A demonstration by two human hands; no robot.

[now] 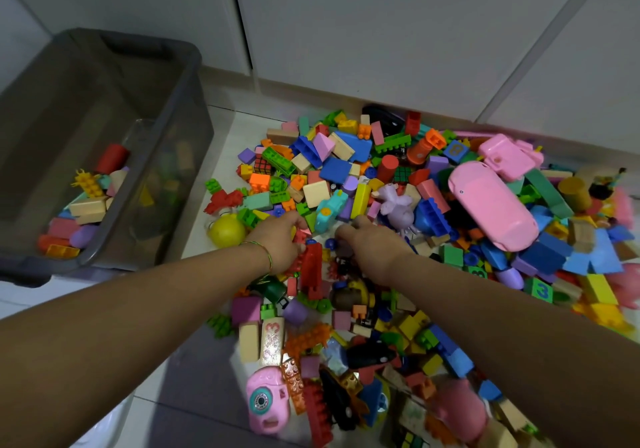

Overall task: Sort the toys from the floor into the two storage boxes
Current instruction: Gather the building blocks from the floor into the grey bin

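Note:
A big heap of toys [398,205] covers the floor: plastic bricks, wooden blocks, a pink toy car [491,205], a pink toy camera [266,402] and a yellow ball [227,231]. A grey see-through storage box [180,129] stands at the left with several blocks [86,205] in its near end. My left hand [277,243] reaches into the middle of the heap, its fingers curled round a red brick [310,267]. My right hand [372,243] lies close beside it, fingers curled down into the toys near a small blue piece [330,243]; what it holds is hidden.
White cupboard doors [381,32] run along the back, close behind the heap. A strip of bare pale floor [204,236] separates the grey box from the toys. A pale rounded edge [104,423] shows at the bottom left corner; I cannot tell what it is.

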